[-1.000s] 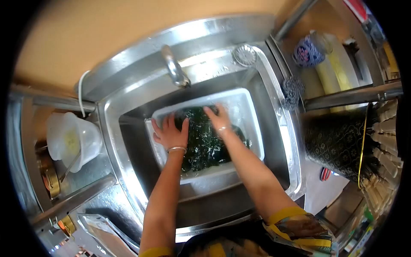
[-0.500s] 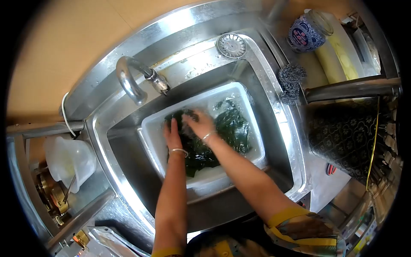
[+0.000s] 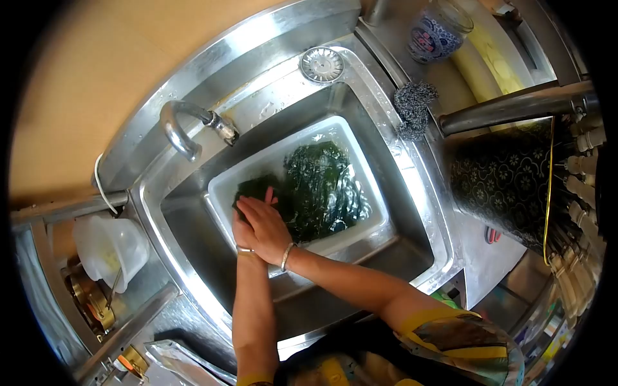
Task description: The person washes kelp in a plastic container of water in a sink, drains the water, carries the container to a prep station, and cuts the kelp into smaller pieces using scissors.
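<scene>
A white plastic tub of water stands in the steel sink, with wet dark green leaves spread through it; whether they are leafy greens or seaweed I cannot tell. At the tub's left side my right hand lies across my left hand, the two pressed together. Between and just beyond their fingers is a dark clump of the leaves, gripped by both hands. Most of my left fingers are hidden under the right hand. A bracelet circles each wrist.
The sink surrounds the tub. Its curved faucet reaches in from the upper left. A strainer and a steel scrubber sit on the rim. A patterned jar stands upper right, a translucent plastic bowl at left.
My right hand has moved left and down onto my left hand, which has also shifted slightly toward me. The hands were apart among the leaves. The whole view has shifted slightly.
</scene>
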Motion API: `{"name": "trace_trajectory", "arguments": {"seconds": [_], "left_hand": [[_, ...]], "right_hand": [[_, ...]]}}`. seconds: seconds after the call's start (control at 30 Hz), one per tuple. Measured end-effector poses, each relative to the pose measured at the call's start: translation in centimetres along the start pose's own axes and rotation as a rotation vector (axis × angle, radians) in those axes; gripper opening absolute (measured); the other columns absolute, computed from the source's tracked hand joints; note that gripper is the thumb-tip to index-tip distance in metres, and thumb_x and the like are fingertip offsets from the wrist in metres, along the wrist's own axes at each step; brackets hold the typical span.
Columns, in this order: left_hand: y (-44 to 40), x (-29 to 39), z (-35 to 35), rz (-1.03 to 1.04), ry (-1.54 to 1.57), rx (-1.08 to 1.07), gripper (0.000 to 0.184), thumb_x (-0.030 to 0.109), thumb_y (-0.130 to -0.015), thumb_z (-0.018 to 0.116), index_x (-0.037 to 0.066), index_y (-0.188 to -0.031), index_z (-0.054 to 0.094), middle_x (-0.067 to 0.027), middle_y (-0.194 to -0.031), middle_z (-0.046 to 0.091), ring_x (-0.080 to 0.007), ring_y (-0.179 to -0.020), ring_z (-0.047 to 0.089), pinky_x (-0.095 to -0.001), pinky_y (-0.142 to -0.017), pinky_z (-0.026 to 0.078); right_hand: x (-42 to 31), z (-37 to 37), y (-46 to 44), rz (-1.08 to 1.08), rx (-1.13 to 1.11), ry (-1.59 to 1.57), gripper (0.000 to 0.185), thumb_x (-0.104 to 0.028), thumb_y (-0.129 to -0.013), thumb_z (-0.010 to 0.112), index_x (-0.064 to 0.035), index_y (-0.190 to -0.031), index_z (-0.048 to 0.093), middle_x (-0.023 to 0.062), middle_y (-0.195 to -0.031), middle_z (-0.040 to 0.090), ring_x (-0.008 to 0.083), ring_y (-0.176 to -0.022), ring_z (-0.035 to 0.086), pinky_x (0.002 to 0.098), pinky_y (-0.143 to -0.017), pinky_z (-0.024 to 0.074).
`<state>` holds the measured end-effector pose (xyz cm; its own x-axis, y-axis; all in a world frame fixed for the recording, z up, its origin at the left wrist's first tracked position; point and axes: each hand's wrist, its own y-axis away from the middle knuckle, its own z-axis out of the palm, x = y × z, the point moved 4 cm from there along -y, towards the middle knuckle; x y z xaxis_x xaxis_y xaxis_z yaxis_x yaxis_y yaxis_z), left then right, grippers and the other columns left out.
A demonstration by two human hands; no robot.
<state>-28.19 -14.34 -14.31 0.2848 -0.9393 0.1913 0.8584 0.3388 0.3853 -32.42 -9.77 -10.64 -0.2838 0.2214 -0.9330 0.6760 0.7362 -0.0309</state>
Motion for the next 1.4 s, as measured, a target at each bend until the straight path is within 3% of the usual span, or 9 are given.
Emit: {"name": "trace_trajectory", "arguments": {"seconds": [0.3, 0.37, 0.57, 0.7, 0.8, 1.03, 1.13, 1.27, 1.4], "left_hand": [[3.5, -1.5, 0.5, 0.196, -0.244, 0.218, 0.047, 0.036, -0.094, 0.045, 0.008, -0.132, 0.044, -0.0111, -0.132, 0.048, -0.0269, -0.115, 0.049, -0.0426, -0.101, 0.034], [5.0, -0.1, -1.0, 0.309, -1.062, 0.623, 0.053, 0.033, -0.093, 0.048, 0.007, -0.137, 0.036, -0.0146, -0.128, 0.049, -0.0234, -0.122, 0.041, -0.0372, -0.1, 0.037], [3.7, -4.5, -5.6, 0.118, -0.697, 0.885, 0.07, 0.039, -0.085, 0.062, 0.005, -0.138, 0.033, -0.0117, -0.128, 0.05, -0.0243, -0.111, 0.052, -0.0376, -0.094, 0.042], [1.3, -5.5, -4.0, -0.054, -0.22, 0.561, 0.048, 0.044, -0.09, 0.052, 0.01, -0.124, 0.051, -0.008, -0.122, 0.056, -0.0269, -0.11, 0.053, -0.0417, -0.096, 0.041], [1.0, -5.8, -5.6, 0.078, -0.041, -0.102, 0.047, 0.043, -0.094, 0.038, 0.01, -0.125, 0.05, -0.0093, -0.124, 0.054, -0.0256, -0.115, 0.05, -0.0392, -0.097, 0.041], [1.9, -4.0, -4.2, 0.077, -0.162, 0.681, 0.043, 0.033, -0.095, 0.042, 0.005, -0.126, 0.05, -0.0077, -0.12, 0.056, -0.0237, -0.109, 0.054, -0.0399, -0.094, 0.043], [2.0, -2.3, -4.2, 0.162, -0.604, 0.683, 0.033, 0.013, -0.09, 0.049, -0.001, -0.12, 0.054, -0.009, -0.112, 0.06, -0.0201, -0.1, 0.058, -0.0331, -0.086, 0.049], [3.1, -1.9, -2.0, 0.268, -0.875, 0.444, 0.035, -0.003, -0.081, 0.051, 0.0, -0.115, 0.058, -0.0076, -0.106, 0.062, -0.017, -0.096, 0.058, -0.0307, -0.085, 0.047], [5.4, -1.6, -3.8, 0.347, -1.429, 0.572, 0.041, 0.003, -0.081, 0.056, 0.001, -0.122, 0.052, -0.0103, -0.114, 0.058, -0.0229, -0.102, 0.056, -0.0296, -0.087, 0.044]], "right_hand": [[4.8, -10.4, -4.3, -0.034, 0.246, 0.568, 0.034, -0.033, -0.088, 0.051, -0.0061, -0.106, 0.062, 0.0148, -0.118, 0.056, 0.0334, -0.121, 0.041, 0.0491, -0.1, 0.028], [7.5, -13.9, -1.8, 0.192, 0.398, 0.521, 0.037, -0.032, -0.089, 0.051, -0.004, -0.112, 0.058, 0.0194, -0.12, 0.054, 0.0372, -0.116, 0.045, 0.0492, -0.098, 0.0324], [10.3, -7.5, 1.5, 0.54, 0.087, 0.353, 0.085, -0.064, -0.078, 0.054, -0.0049, -0.137, 0.038, 0.0321, -0.139, 0.028, 0.0498, -0.122, 0.035, 0.0481, -0.103, 0.0298], [8.1, -3.4, 1.4, 0.49, -0.036, 0.069, 0.067, -0.046, -0.078, 0.064, 0.0032, -0.12, 0.049, 0.025, -0.121, 0.045, 0.0402, -0.11, 0.047, 0.0425, -0.093, 0.0407], [1.4, -4.0, 3.1, 0.321, -0.15, 0.208, 0.05, -0.036, -0.078, 0.063, -0.0073, -0.117, 0.052, 0.0204, -0.113, 0.045, 0.0408, -0.102, 0.048, 0.0474, -0.083, 0.0448], [1.5, -6.0, -1.0, 0.215, -0.096, 0.239, 0.019, -0.024, -0.088, 0.052, -0.006, -0.086, 0.05, 0.0172, -0.086, 0.062, 0.0363, -0.08, 0.061, 0.0471, -0.066, 0.0478], [3.2, -7.7, -1.8, 0.09, -0.128, 0.233, 0.015, -0.015, -0.086, 0.052, -0.006, -0.098, 0.054, 0.0167, -0.095, 0.063, 0.0359, -0.085, 0.061, 0.0458, -0.071, 0.049], [3.9, -12.6, -0.9, -0.066, -0.042, 0.187, 0.059, 0.012, -0.068, 0.048, -0.0101, -0.123, 0.053, 0.0165, -0.105, 0.062, 0.0359, -0.103, 0.054, 0.041, -0.091, 0.0431], [8.8, -15.1, 1.4, 0.213, 0.164, 0.441, 0.055, -0.01, -0.076, 0.064, -0.0113, -0.129, 0.047, 0.0222, -0.118, 0.053, 0.0406, -0.101, 0.052, 0.0454, -0.094, 0.0393]]}}
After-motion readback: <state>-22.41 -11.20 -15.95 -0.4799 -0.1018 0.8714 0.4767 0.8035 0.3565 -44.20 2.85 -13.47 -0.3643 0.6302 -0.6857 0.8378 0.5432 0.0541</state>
